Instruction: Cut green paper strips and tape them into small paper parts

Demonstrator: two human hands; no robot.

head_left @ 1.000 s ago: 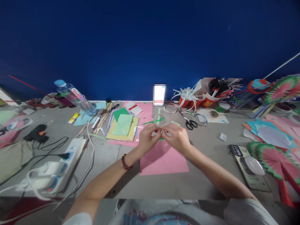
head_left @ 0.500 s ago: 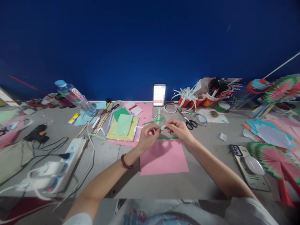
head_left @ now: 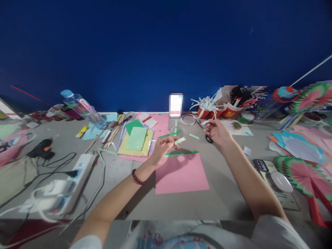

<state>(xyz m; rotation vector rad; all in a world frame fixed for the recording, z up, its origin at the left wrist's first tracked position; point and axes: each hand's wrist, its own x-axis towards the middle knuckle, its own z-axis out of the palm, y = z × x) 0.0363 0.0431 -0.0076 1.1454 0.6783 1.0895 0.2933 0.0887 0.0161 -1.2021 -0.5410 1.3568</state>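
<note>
My left hand [head_left: 161,149] is raised over the top edge of a pink paper sheet [head_left: 181,174] and pinches a short pale green paper strip [head_left: 180,140]. A long dark green strip [head_left: 183,153] lies along the sheet's top edge. A clear tape ring [head_left: 177,132] rests just behind the left hand. My right hand [head_left: 218,132] is out to the right, fingers curled, over black-handled scissors [head_left: 209,139]. A small white bit shows at its fingertips; I cannot make out what it is.
Stacked green and yellow paper [head_left: 136,140] lies left of centre, with sticks and a water bottle [head_left: 83,107] beyond. A power strip [head_left: 75,173] with cables and a glue gun [head_left: 41,147] are at left. Red cups [head_left: 225,111], folded paper fans [head_left: 298,169] and a phone [head_left: 275,180] are at right.
My hands were together at the tape ring. They have parted: the right hand moved right to the scissors, and the left hand stays with the pale green strip.
</note>
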